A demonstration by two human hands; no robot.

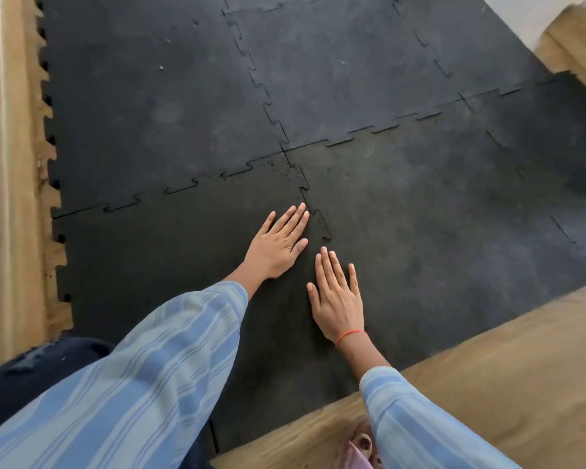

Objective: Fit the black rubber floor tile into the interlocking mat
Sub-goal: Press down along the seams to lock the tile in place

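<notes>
Black rubber tiles with jigsaw edges form the interlocking mat [335, 72] across the floor. The near-left black rubber floor tile [156, 252] lies flat, its toothed right edge meeting the neighbouring tile [437, 214] along a seam [320, 225] where one tab looks slightly raised. My left hand [279, 245] presses flat on the near-left tile, fingertips at the seam. Just below it, my right hand [337, 296] lies flat with fingers spread over the seam line. Neither hand holds anything.
Tan wooden floor [487, 367] borders the mat at the near right and shows along the left edge [21, 198] beside the mat's exposed teeth. A foot in a pink slipper [361, 448] is at the bottom. Dark fabric [31, 370] lies at the lower left.
</notes>
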